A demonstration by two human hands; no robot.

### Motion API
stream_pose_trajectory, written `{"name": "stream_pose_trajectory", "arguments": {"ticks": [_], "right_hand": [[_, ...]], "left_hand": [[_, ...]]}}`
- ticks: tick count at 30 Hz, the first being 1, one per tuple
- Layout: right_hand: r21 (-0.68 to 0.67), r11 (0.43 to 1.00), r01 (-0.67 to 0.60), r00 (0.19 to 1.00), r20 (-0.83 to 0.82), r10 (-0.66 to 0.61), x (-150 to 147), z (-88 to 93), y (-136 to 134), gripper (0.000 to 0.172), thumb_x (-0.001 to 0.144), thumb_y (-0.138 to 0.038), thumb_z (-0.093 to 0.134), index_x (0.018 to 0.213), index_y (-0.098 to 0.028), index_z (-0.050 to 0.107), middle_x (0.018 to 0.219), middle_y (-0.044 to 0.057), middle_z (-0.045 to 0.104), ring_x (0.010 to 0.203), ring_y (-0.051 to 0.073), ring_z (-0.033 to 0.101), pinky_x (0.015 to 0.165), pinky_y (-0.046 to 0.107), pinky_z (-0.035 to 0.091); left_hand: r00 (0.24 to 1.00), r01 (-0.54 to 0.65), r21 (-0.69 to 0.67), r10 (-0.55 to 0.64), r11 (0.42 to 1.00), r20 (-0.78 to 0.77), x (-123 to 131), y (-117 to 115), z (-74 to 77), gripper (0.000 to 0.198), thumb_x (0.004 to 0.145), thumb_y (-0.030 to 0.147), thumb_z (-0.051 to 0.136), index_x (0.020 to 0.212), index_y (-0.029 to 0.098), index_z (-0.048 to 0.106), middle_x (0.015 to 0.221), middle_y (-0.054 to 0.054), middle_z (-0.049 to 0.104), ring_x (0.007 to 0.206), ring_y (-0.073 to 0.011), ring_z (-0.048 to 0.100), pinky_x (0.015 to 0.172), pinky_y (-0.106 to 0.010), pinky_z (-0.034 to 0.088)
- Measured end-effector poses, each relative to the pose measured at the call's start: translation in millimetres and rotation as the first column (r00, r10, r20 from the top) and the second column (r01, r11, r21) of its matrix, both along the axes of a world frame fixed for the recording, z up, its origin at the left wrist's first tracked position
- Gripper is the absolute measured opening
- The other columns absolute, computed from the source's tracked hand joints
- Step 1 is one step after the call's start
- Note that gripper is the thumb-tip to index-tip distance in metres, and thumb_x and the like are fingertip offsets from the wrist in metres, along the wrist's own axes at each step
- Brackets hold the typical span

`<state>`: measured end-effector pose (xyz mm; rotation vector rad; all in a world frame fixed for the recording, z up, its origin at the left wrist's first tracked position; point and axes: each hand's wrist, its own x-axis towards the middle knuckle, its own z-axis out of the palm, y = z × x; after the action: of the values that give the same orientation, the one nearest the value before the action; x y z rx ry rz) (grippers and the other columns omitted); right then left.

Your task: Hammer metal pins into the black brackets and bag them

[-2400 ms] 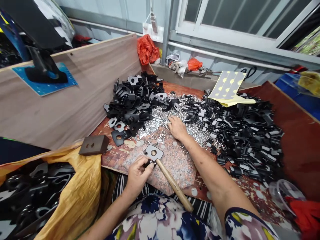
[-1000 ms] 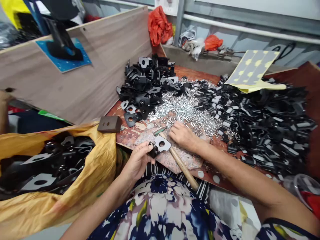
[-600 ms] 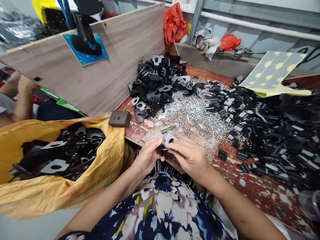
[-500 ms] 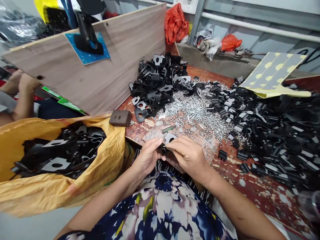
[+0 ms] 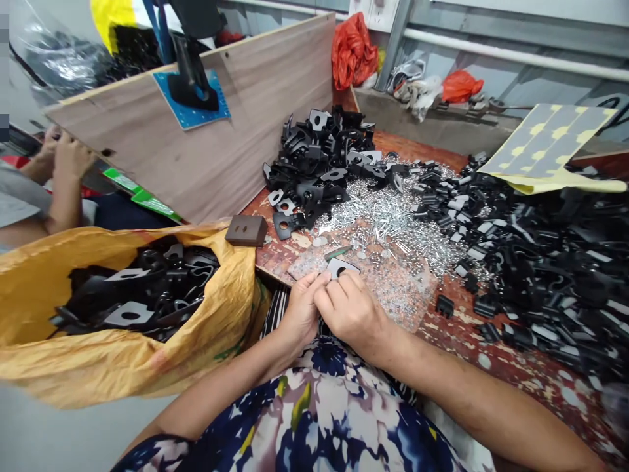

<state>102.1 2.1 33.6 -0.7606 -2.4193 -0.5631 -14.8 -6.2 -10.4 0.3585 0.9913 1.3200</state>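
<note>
Both hands meet at the front edge of the red worn table [image 5: 289, 248]. Between them is a black part with a grey, holed plate [image 5: 339, 265] that sticks out beyond the fingers. My left hand [image 5: 303, 307] pinches it from the left; my right hand [image 5: 351, 303] is closed on it from the right, its fingers curled and touching the left ones. The lower portion of the part is hidden by the fingers. Just past the hands lies a small green-and-dark tool [image 5: 338, 252], with a heap of silvery pins [image 5: 381, 213] farther back.
A yellow sack [image 5: 236, 275] of black parts stands at left, beside a brown block [image 5: 246, 231]. Black parts pile up at the back [image 5: 314, 157] and right [image 5: 540, 262]. A wooden board [image 5: 246, 111] rises at back left; behind it are another person's hands [image 5: 69, 154].
My right hand has curled tighter and moved closer against my left hand, covering more of the black part. The whole view has shifted slightly, with the scene moving to the right.
</note>
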Motion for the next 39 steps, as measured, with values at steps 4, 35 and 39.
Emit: {"name": "stream_pose_trajectory", "arguments": {"ticks": [4, 35, 39], "right_hand": [[-0.2, 0.978, -0.06, 0.998, -0.015, 0.058, 7.5, 5.9, -2.7, 0.029, 0.1, -0.009, 0.048, 0.076, -0.018, 0.063, 0.069, 0.003, 0.054, 0.07, 0.019, 0.044, 0.07, 0.035, 0.045], [-0.524, 0.845, 0.11, 0.953, -0.186, -0.24, 81.5, -19.1, -20.3, 0.067, 0.099, -0.016, 0.05, 0.161, -0.033, 0.034, 0.095, 0.006, 0.074, 0.07, 0.019, 0.069, 0.065, 0.032, 0.056], [-0.55, 0.818, 0.168, 0.978, -0.015, -0.21, 67.2, -42.7, -20.3, 0.059, 0.099, -0.016, 0.047, 0.156, -0.028, 0.045, 0.074, 0.002, 0.065, 0.055, 0.016, 0.058, 0.051, 0.028, 0.049]], "left_hand": [[0.996, 0.08, 0.018, -0.081, 0.997, 0.049, -12.8, -10.3, 4.1, 0.036, 0.072, 0.035, 0.086, 0.069, 0.017, 0.055, 0.067, 0.004, 0.05, 0.06, -0.0091, 0.045, 0.055, -0.021, 0.043], [0.589, 0.069, 0.134, 0.068, 0.989, -0.805, -68.0, 5.9, -59.5, 0.04, 0.095, 0.049, 0.056, 0.065, 0.022, 0.058, 0.06, 0.002, 0.052, 0.06, -0.0174, 0.047, 0.062, -0.027, 0.034], [0.565, 0.067, 0.145, 0.082, 0.987, -0.821, -67.4, 5.6, -57.7, 0.042, 0.098, 0.045, 0.052, 0.062, 0.022, 0.055, 0.059, 0.001, 0.051, 0.06, -0.0173, 0.048, 0.063, -0.027, 0.035]]}}
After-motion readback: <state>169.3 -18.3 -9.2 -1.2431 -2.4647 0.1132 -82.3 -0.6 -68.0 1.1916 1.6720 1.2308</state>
